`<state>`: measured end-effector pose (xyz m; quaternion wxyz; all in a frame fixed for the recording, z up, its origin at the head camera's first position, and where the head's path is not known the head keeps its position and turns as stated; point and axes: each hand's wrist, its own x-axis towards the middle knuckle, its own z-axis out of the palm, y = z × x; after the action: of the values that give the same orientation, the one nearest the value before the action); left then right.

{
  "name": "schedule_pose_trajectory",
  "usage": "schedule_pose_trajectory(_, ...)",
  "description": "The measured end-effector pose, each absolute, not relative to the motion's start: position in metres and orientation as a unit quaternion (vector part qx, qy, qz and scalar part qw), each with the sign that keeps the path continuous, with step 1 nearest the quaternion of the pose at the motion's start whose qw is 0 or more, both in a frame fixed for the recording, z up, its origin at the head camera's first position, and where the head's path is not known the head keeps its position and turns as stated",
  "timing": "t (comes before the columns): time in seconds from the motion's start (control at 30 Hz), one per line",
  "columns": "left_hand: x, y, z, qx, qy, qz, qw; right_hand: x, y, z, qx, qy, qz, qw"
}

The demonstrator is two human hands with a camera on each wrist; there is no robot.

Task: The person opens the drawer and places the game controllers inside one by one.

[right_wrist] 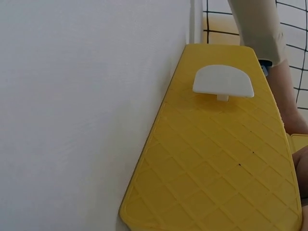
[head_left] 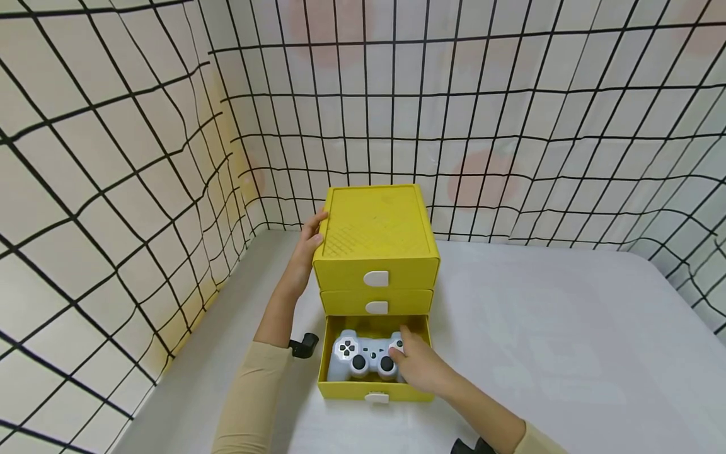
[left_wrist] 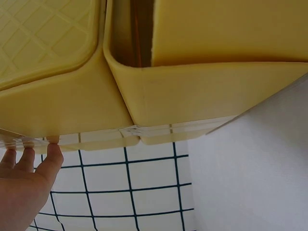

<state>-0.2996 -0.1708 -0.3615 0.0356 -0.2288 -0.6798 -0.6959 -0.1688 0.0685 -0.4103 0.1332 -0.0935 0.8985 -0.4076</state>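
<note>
A yellow drawer cabinet [head_left: 377, 221] stands on the white surface, its bottom drawer [head_left: 340, 391] pulled out and the two upper ones closed. Inside that drawer lies a pale game controller [head_left: 363, 347] with dark thumbsticks. My right hand [head_left: 422, 366] reaches in and grips the controller's right end, thumb on its top; the fingers underneath are hidden. My left hand [head_left: 300, 261] rests against the cabinet's left side near the top. In the left wrist view, fingertips of that hand [left_wrist: 26, 187] touch the yellow side wall.
Each drawer has a white pull tab, such as the bottom one [right_wrist: 222, 81]. Black wire grid panels [head_left: 374, 94] with pale cloth behind enclose the white table surface [head_left: 556, 340] at the back and both sides. A black wrist camera mount [head_left: 304, 345] sits beside the drawer.
</note>
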Motion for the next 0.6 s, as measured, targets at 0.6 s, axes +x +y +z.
schedule_pose_trajectory(0.6,-0.2975,-0.1672,-0.3608,-0.230,-0.684,-0.691,0.036,-0.1659,0.0704,-0.4128,-0.118,0.910,-0.384,0.100)
